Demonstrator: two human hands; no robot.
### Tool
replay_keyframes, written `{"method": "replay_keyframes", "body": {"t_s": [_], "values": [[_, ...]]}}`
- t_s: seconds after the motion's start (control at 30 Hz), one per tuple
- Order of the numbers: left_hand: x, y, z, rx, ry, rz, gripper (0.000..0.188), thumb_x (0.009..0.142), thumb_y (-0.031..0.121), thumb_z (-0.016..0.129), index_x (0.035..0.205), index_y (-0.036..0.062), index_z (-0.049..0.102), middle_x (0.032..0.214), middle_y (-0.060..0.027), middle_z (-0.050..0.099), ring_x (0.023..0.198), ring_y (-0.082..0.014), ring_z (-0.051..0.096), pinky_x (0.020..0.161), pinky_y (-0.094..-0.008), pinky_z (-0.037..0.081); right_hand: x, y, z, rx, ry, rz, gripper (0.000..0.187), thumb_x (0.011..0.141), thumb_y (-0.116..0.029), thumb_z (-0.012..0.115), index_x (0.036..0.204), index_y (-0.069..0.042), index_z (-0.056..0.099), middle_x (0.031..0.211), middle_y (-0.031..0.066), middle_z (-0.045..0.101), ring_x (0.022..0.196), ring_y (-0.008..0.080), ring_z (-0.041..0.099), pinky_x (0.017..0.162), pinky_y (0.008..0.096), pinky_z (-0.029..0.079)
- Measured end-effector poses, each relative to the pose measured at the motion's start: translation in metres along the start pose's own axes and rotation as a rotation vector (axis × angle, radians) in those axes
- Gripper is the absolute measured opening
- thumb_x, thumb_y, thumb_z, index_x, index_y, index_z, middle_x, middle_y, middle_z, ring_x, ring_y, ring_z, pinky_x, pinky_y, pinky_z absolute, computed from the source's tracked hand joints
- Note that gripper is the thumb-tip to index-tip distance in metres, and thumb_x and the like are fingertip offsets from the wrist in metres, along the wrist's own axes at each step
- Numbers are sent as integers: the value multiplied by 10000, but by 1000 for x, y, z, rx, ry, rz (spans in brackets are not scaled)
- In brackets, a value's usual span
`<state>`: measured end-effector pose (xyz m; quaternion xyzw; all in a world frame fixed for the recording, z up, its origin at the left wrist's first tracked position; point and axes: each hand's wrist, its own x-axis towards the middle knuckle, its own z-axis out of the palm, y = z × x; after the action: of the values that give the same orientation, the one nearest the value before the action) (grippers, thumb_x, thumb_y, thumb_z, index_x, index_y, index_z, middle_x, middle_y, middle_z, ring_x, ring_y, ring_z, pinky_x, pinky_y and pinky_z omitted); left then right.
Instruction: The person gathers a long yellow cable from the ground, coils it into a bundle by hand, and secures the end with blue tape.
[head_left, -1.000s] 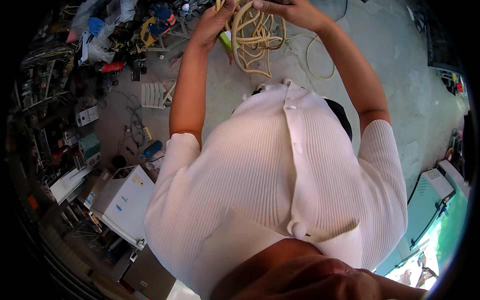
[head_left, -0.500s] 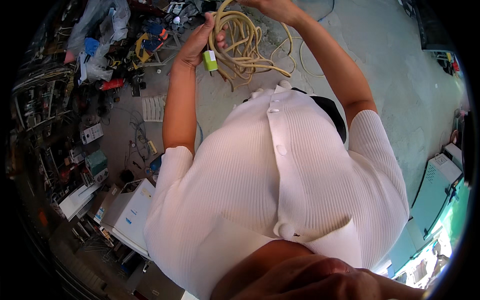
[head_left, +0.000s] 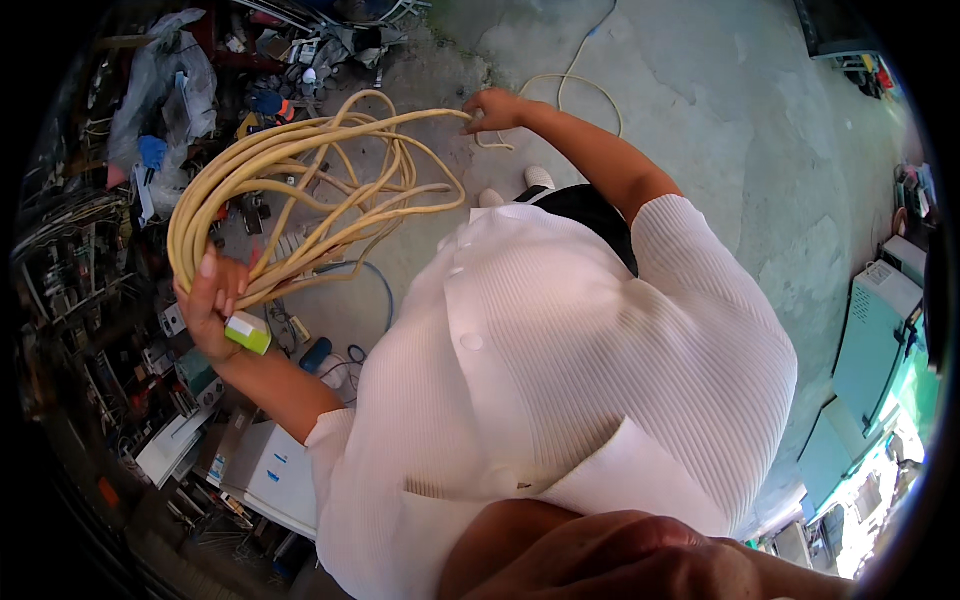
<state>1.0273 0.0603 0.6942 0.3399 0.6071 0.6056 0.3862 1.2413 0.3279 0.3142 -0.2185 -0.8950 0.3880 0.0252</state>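
Your left hand (head_left: 212,300) grips a large yellow cable coil (head_left: 205,190) near its lower end, a green-and-white piece (head_left: 248,333) close to your wrist; your right hand (head_left: 493,110), well apart, pinches a strand stretching from that coil; a loose thin cable (head_left: 604,92) curves across the grey floor (head_left: 730,150) beyond.

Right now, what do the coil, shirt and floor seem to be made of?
Coil: probably rubber or flexible plastic, with a smooth, faintly shiny tan-yellow skin; its strands bend in round loops.
Shirt: knitted fabric, matte white, shown by its fine ribs; the fibre can't be told.
Floor: likely concrete, dull grey, judging by its patchy, mottled surface.
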Motion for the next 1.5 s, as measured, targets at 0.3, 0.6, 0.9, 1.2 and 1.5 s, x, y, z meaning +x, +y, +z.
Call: {"method": "replay_keyframes", "body": {"t_s": [0.3,0.6,0.9,1.2,1.5], "values": [[-108,115,-75,-290,54,229,140,940,137,446,1012,18,439,572,39,436,436,-37,404,545,-239,351,-20,57,-4,-186,234,120,447,779,-367,605,1173,-176,515,1189,56,540,1053,263,555,898,457,410],[-107,134,-50,-119,294,231,155,935,85,431,1006,-39,491,554,55,376,417,-15,326,512,-201,313,83,-156,87,6,-337,-393,551,754,-429,646,1233,-209,487,1132,64,599,1049,262,556,888,497,378],[-157,133,-147,-405,423,257,86,910,99,473,918,13,465,519,72,389,432,-26,386,551,-207,345,55,29,71,-379,-388,-75,349,780,-437,579,990,-169,657,1020,107,633,978,319,583,837,464,449],[-224,120,-369,-362,1600,466,197,865,182,464,1009,59,521,883,-34,580,775,-186,551,813,-412,439,-131,170,-93,-796,-324,821,319,862,-422,527,1142,-281,583,1236,32,501,1209,236,428,963,567,335],[-176,-1,-452,-329,1659,105,223,899,217,474,1078,127,573,1105,-43,542,978,-217,532,841,-393,433,-191,181,-105,-417,109,713,364,887,-436,496,1091,-140,552,1053,133,607,1040,331,543,914,502,374]]}}
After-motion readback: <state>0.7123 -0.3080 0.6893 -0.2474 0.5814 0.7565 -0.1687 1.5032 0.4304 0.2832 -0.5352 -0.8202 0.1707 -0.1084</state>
